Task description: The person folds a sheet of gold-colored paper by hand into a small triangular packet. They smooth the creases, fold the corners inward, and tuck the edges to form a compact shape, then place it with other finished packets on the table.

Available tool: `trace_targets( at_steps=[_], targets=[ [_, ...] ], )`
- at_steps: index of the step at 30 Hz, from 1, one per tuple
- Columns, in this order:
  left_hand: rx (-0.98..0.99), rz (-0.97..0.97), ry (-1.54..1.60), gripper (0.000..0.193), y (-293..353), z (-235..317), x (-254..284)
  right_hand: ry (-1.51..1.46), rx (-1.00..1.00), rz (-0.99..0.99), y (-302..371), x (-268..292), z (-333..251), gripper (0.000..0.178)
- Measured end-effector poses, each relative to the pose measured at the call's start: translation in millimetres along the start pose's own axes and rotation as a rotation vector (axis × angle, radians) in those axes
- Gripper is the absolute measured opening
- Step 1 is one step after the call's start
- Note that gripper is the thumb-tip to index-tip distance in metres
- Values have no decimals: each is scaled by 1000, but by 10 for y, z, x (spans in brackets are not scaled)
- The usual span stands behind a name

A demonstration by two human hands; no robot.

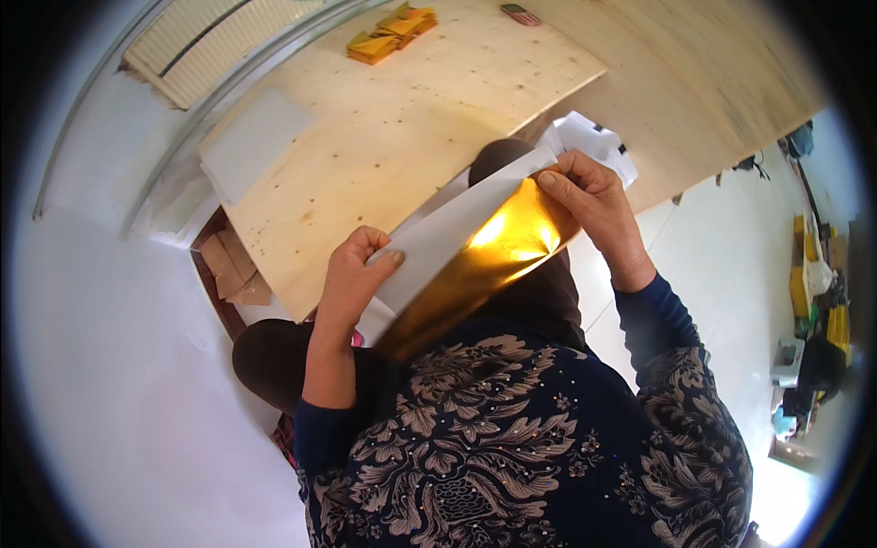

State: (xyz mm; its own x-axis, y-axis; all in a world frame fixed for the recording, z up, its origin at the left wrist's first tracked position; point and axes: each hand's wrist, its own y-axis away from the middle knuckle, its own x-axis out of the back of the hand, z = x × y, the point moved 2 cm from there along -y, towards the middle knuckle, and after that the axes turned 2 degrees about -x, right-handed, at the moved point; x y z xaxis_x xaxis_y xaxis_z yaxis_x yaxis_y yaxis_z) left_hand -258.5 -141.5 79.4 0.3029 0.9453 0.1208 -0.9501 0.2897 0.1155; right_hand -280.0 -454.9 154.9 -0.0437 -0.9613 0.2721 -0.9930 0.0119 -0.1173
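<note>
Over my lap I hold a sheet of shiny gold foil (512, 228) with a white strip (457, 217) along its far side; whether the strip is the sheet's white back or a separate paper I cannot tell. My left hand (352, 274) is closed on the white part near the left end, thumb on top. At the far right corner, my right hand (594, 205) pinches the gold and white edges between thumb and fingers. The sheet hangs slightly bowed between both hands, its near end dark against my clothes.
A plywood table (365, 137) stands before me, with a stack of folded gold pieces (391, 35) and a small red phone (521, 14) at its back. White crumpled wrapping (594, 144) lies beyond my right hand. Cardboard pieces (233, 265) sit below the table's left edge.
</note>
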Motion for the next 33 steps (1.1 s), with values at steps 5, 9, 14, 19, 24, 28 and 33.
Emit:
trace_targets(
  at_steps=[5,9,14,19,24,28,33],
  targets=[
    [264,-82,12,33,-337,-493,-528,203,-375,243,307,289,729,22],
    [243,-158,646,60,-237,-653,-683,33,-522,371,521,445,1088,23],
    [17,-170,561,89,-71,-481,-637,-136,-527,391,523,405,1267,23],
    [39,-189,563,87,-56,-413,-648,-175,-458,382,485,370,1305,24],
    [31,-291,532,71,-143,-409,-705,-79,-428,428,535,402,1289,21],
    [-22,-221,485,67,-172,-292,-709,-75,-423,482,546,407,1311,21],
    [122,-34,306,36,-263,-289,-790,-122,-378,455,500,338,1312,25]
  ],
)
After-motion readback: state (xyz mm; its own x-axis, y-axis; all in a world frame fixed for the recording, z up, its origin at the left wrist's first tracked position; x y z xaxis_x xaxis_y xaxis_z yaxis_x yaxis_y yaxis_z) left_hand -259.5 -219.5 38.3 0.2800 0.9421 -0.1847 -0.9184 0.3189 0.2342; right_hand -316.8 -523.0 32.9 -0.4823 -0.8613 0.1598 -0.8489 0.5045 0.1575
